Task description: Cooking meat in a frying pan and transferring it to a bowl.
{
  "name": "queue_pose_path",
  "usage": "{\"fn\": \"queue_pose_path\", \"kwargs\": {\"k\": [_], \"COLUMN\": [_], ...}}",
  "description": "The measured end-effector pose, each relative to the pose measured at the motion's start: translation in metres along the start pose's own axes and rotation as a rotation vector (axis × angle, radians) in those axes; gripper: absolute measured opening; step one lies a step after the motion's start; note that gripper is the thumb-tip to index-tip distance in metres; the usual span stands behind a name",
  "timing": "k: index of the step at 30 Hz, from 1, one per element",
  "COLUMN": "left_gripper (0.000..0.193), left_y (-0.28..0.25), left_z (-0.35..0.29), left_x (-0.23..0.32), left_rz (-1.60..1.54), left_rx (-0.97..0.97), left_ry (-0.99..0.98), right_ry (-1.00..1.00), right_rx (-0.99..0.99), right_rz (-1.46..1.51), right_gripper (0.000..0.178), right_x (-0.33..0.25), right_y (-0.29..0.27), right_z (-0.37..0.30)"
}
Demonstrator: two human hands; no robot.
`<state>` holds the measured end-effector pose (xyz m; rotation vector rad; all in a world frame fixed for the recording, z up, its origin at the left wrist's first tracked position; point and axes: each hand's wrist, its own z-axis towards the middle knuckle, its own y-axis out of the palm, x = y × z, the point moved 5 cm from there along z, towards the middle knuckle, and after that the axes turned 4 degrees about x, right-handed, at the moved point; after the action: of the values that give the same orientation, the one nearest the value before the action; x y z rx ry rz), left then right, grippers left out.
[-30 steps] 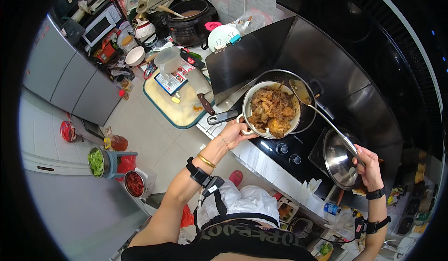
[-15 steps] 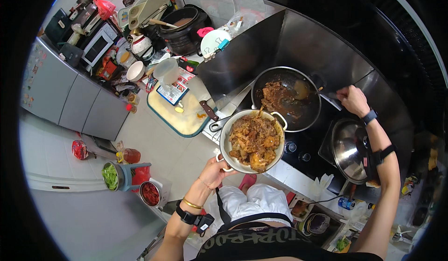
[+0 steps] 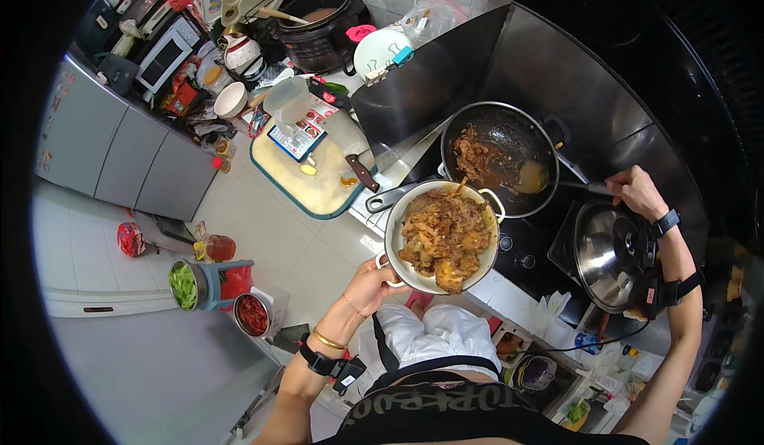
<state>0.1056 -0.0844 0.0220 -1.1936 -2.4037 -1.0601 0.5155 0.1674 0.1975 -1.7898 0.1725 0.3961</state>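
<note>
At the front of the counter (image 3: 504,295), the left hand (image 3: 369,287) pinches a white pot (image 3: 395,240) by its near handle, fingers closed on it; brown meat pieces (image 3: 446,234) are heaped inside, and the pot is held just in front of the dark pan (image 3: 517,134). The right hand (image 3: 638,193) is closed around a ladle (image 3: 585,186) whose bowl lies in that pan, near a shiny lid (image 3: 605,246)

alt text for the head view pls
A person's left hand holds a white pot of brown food; the right hand grips a ladle, its bowl in a wok. A silver lid is at right.
</note>
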Motion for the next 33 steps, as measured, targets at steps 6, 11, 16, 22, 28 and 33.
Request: {"fn": "queue_pose_path", "kwargs": {"k": [6,11,16,22,28,33], "left_gripper": [0.036,0.037,0.037,0.037,0.035,0.034], "left_y": [0.002,0.001,-0.002,0.001,0.019,0.016], "left_z": [-0.005,-0.008,-0.01,0.0,0.006,0.002], "left_x": [-0.001,-0.001,0.003,0.005,0.006,0.009], "left_rz": [-0.02,-0.02,-0.008,-0.001,-0.019,0.017], "left_rx": [-0.012,-0.016,0.0,-0.009,-0.05,-0.043], "left_ry": [-0.023,-0.017,-0.026,-0.018,-0.03,-0.044], "right_ry": [0.357,0.381,0.27,-0.21,-0.203,-0.061], "right_rx": [-0.258,0.017,0.217,0.45,0.449,0.276], "right_rz": [0.364,0.68,0.462,-0.244,-0.443,-0.297], "right_gripper": [0.025,0.029,0.029,0.019,0.015,0.016], "right_x": [0.013,0.028,0.008,-0.052,-0.055,-0.013], "right_y": [0.098,0.18,0.158,0.083,0.042,0.011], "right_z": [-0.013,-0.026,-0.044,-0.025,-0.018,-0.032]}}
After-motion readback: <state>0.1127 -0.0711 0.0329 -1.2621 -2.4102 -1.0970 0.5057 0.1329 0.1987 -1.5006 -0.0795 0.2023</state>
